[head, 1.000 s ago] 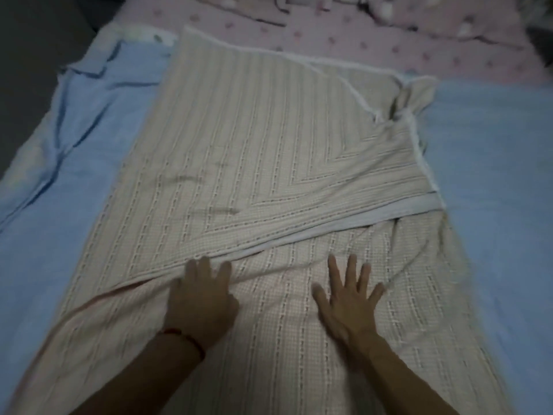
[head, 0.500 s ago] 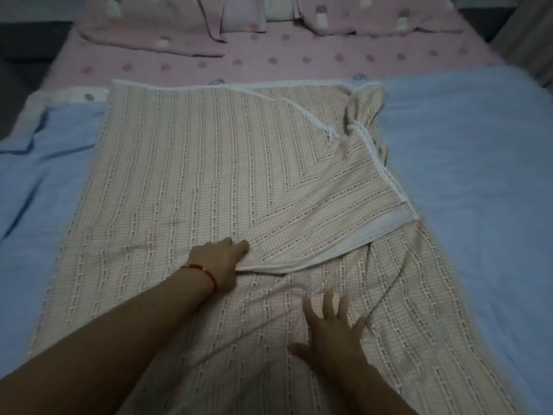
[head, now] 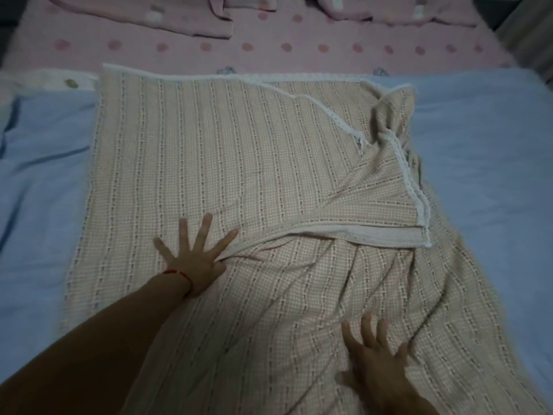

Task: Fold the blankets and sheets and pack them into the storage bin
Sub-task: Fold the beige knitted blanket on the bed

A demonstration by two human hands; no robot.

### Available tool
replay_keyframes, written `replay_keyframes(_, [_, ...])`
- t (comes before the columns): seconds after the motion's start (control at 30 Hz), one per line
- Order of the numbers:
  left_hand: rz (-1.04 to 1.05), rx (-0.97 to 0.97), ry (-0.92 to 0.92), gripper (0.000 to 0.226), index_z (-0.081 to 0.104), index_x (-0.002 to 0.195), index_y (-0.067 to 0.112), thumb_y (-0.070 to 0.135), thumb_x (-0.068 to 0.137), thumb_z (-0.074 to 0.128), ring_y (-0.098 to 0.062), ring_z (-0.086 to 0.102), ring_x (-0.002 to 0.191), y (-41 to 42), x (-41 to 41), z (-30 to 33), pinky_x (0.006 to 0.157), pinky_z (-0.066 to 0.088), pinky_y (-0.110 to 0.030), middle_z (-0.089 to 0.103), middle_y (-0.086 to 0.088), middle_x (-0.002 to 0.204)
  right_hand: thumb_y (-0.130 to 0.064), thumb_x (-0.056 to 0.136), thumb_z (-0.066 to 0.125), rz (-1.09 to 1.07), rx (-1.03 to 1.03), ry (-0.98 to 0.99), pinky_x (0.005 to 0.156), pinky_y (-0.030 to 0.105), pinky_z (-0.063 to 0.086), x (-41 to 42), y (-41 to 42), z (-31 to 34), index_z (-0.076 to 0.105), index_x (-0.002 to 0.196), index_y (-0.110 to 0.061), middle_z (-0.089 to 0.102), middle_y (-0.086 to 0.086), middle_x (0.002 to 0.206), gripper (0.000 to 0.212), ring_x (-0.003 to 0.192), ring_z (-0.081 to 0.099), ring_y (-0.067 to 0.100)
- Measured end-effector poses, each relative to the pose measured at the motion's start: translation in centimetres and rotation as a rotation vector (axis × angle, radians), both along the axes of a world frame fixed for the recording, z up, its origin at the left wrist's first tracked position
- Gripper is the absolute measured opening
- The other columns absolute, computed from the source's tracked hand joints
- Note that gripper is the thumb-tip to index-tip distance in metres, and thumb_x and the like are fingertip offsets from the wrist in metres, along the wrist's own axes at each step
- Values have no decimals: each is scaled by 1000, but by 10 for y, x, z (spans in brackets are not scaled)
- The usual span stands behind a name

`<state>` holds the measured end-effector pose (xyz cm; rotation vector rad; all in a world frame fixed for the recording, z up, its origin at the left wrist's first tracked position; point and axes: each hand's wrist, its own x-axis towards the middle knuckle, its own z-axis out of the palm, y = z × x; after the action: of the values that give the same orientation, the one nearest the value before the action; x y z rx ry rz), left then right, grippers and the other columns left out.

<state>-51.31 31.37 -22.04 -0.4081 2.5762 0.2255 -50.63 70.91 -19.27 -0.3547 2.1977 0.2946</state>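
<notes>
A beige striped blanket (head: 227, 163) with white lace trim lies spread across the bed, its right part folded over at a slant and bunched near the far right corner. My left hand (head: 193, 253) presses flat on it with fingers spread, right at the white edge of the folded flap. My right hand (head: 374, 354) rests flat on the wrinkled lower part of the blanket, fingers straight. A blue sheet (head: 484, 175) lies under the blanket on both sides. No storage bin is in view.
A pink dotted bedsheet (head: 269, 49) covers the far part of the bed, with pink pillows (head: 143, 13) along the top edge. The blue sheet's left side (head: 39, 181) is creased.
My left hand has opened from a curled hold at the flap's edge to a flat spread. My right hand has slid down and to the right. The view has come closer.
</notes>
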Motion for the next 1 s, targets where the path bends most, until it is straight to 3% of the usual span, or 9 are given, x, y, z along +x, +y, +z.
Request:
replay_keyframes(0.43, [9,48,86,75,-31,135,67,63,95,33,-38,-44,138,-4,3,-11,100,-12,-82,-45,11,154,-72,86,55,-11,49,51,112,73,19,8,-12,10,-6,159,-41,-22,6,167,100,153,-19,40])
replay_keyframes(0.8, [26,-121,89,75,-37,134,62,68,95,27,-44,-36,142,8,-2,-4,99,-7,-83,-42,7,156,-62,93,53,-82,-40,75,110,78,14,9,-11,2,-5,159,-39,-24,9,165,92,150,-25,44])
replay_keyframes(0.93, [141,-262,59,71,-33,144,51,60,101,23,-49,-23,146,46,23,24,98,-9,-84,-30,1,163,-59,95,54,-126,-139,74,108,81,4,17,-4,3,-7,159,-38,-28,10,164,91,147,-31,44])
replay_keyframes(1.0, [192,-233,64,72,-24,152,44,52,103,28,-46,-16,149,61,44,37,101,-5,-83,-18,0,166,-61,94,55,-139,-150,103,108,81,1,17,-2,4,-7,159,-39,-28,10,165,92,148,-30,43])
